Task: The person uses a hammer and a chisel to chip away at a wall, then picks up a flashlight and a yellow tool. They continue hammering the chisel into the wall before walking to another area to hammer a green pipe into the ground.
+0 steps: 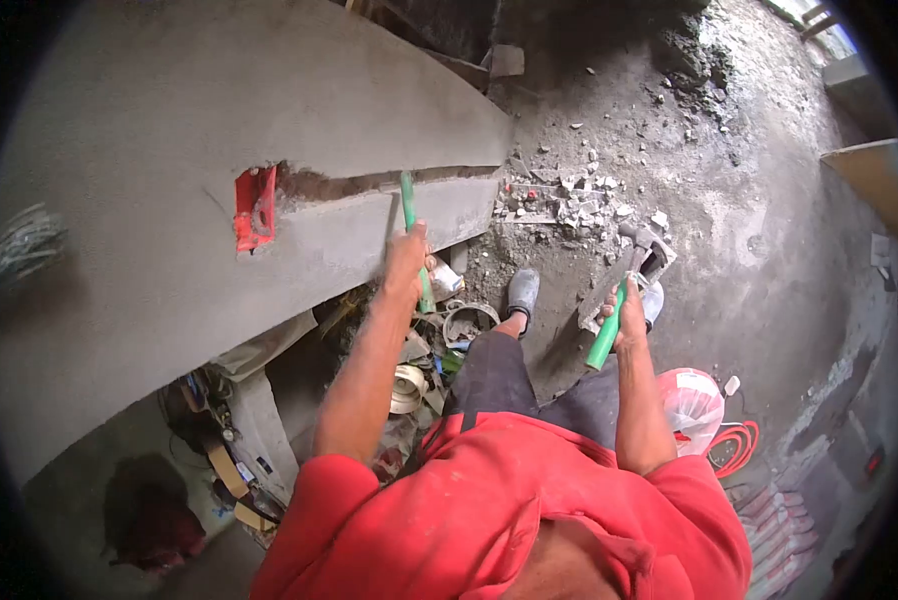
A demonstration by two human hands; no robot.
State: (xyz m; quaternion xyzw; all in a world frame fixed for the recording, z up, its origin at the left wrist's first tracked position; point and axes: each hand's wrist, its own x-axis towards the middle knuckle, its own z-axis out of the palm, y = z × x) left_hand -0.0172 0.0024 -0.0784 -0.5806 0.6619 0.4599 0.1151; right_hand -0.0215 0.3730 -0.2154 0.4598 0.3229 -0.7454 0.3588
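Observation:
My left hand (409, 258) is wrapped round a slim green rod (408, 198), chisel-like in shape. The rod's far end meets a long groove (344, 187) cut in the grey concrete surface; its near end sticks out below my fist. A red electrical box (256, 208) sits recessed at the groove's left end. Away to the right, my right hand (625, 315) grips a claw hammer (605, 335) by its green handle, with the metal head pointing away from me. The hammer hangs above the floor, apart from the rod.
Broken rubble (584, 203) lies on the floor ahead of my feet. Below the concrete edge are a white bucket (469, 322) and mixed debris. A clear plastic bag (691, 405) and a coil of orange hose (737, 448) lie at my right.

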